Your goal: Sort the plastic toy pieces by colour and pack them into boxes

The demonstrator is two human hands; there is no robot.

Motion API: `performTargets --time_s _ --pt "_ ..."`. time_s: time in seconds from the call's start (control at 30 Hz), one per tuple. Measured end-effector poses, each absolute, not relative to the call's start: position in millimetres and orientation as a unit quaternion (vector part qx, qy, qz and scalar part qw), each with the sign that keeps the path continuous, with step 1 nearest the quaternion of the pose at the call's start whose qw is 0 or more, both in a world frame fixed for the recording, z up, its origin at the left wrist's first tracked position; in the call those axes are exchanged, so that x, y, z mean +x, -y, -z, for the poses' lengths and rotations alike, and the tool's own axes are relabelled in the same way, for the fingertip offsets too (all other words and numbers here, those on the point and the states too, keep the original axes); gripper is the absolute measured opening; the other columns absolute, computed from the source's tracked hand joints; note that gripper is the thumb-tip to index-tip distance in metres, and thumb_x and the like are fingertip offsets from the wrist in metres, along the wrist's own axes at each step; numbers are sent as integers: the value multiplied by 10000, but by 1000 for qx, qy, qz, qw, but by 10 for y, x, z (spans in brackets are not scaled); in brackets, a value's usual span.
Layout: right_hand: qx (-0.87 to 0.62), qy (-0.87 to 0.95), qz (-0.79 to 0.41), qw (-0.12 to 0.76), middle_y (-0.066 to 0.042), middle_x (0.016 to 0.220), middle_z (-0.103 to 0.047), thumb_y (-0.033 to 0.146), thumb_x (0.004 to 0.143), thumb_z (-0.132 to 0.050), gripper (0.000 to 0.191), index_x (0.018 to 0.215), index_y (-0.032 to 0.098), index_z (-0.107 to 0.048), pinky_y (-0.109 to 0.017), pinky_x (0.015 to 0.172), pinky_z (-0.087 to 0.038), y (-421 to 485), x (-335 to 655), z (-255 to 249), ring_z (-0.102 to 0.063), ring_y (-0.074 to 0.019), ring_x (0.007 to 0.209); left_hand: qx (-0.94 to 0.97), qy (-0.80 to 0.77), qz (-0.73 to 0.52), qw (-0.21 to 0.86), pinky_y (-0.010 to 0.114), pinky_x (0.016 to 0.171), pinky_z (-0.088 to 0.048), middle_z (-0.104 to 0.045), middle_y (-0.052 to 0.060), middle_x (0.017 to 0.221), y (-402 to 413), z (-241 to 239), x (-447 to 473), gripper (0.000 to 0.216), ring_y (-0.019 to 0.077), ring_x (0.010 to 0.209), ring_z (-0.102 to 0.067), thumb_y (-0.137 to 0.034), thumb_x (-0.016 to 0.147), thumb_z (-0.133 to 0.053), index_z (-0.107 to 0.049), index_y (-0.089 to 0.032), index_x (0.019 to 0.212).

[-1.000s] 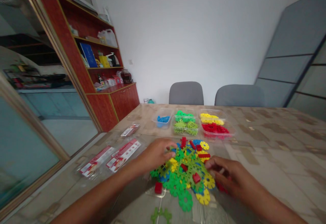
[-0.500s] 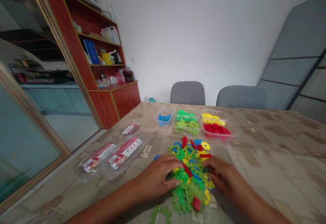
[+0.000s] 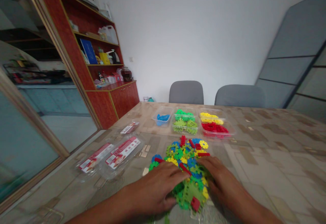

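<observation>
A loose heap of flat plastic building pieces (image 3: 193, 162) lies on the table in front of me, mixing notched discs and toothed pieces in green, blue and yellow with red connectors. My left hand (image 3: 159, 185) rests on the heap's left side, thumb apart from the fingers, some fingertips hidden. On the right edge my right hand (image 3: 220, 179) touches the pieces with fingers stretched out; its thumb side is in shadow. Between the hands lies a long red connector (image 3: 184, 169). A red block (image 3: 195, 203) sits on a light green piece at the near end.
Behind the heap stand clear tubs: one with blue pieces (image 3: 163, 117), one with two greens (image 3: 185, 123), one with yellow and red (image 3: 215, 128). Clear lids with labels (image 3: 123, 152) lie at left. Grey chairs (image 3: 186, 92) stand beyond the table (image 3: 270, 149).
My left hand has moved nearer and slightly left, uncovering green, blue and red pieces at the heap's left. My right hand has shifted a little left over the heap's edge. The view turned slightly.
</observation>
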State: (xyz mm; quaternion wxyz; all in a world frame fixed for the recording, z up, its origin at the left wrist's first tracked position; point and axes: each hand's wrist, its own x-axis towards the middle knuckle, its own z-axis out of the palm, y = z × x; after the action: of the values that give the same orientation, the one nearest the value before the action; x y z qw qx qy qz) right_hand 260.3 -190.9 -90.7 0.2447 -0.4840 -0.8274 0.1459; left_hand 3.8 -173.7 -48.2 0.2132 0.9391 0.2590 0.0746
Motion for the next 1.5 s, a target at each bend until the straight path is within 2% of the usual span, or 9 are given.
performTargets --time_s 0.1,0.2,0.37,0.47,0.6,0.87,1.0,1.17,1.5 --pt "-481 831 -114 256 -149 1282 -536 73 808 -438 472 1258 151 -556 -488 1011 -390 1952 2591 832 -470 -278 1188 929 -291 -91 208 373 1074 -332 -500 69 1375 1662 409 -73 736 242 1254 -452 -142 767 -623 -338 -292 1429" --pt "-462 844 -142 233 -115 1189 -565 180 879 -497 289 1147 191 -604 -438 962 -413 2061 2481 706 -499 -254 1109 918 -337 -95 184 393 1050 -360 -514 91 1350 1571 367 -188 710 258 1227 -476 -209 802 -617 -328 -277 1448" --pt "-458 855 -191 149 -52 1007 -619 195 732 -694 196 922 219 -657 -365 826 -447 2187 2264 636 -546 -248 961 911 -368 -43 184 379 1012 -390 -533 86 1332 1559 352 -204 735 274 1193 -507 -230 748 -672 -382 -272 1422" --pt "-432 869 -185 151 -52 967 -646 96 768 -596 137 849 195 -643 -335 823 -445 2192 2214 668 -562 -225 943 907 -383 -27 173 383 974 -415 -558 74 1276 1590 342 -147 748 287 1145 -528 -273 698 -733 -433 -280 1384" --pt "-434 867 -173 172 -62 972 -655 59 803 -493 229 905 198 -643 -334 818 -454 2175 2274 613 -577 -215 934 905 -389 -33 170 377 950 -425 -574 73 1216 1590 349 -129 704 276 1114 -532 -243 705 -720 -463 -279 1359" --pt "-480 852 -167 123 -95 968 -648 131 780 -541 133 865 180 -630 -401 769 -492 2073 2611 548 -599 -252 885 898 -351 -117 237 463 1094 -286 -395 61 1488 1513 474 -202 811 280 1335 -370 -150 727 -662 -330 -343 1443" --pt "-484 844 -182 143 -123 1151 -629 177 798 -578 298 1088 191 -646 -449 894 -484 2102 2545 569 -581 -293 1056 878 -363 -195 245 411 1082 -321 -474 63 1425 1368 495 -194 700 250 1280 -444 -194 772 -644 -385 -288 1415" --pt "-507 843 -174 52 -164 1257 -589 171 576 -793 642 1199 173 -636 -513 939 -468 2165 2367 543 -541 -385 1131 838 -410 -255 252 415 1052 -371 -487 95 1419 1111 558 -117 661 270 1276 -458 -191 760 -622 -429 -221 1392" --pt "-473 850 -189 136 -113 1220 -631 115 595 -696 635 1216 227 -627 -430 930 -493 2188 2437 481 -575 -325 1118 870 -390 -182 238 430 1080 -330 -505 140 1404 843 797 -32 713 277 1265 -475 -206 704 -685 -449 -155 1374"
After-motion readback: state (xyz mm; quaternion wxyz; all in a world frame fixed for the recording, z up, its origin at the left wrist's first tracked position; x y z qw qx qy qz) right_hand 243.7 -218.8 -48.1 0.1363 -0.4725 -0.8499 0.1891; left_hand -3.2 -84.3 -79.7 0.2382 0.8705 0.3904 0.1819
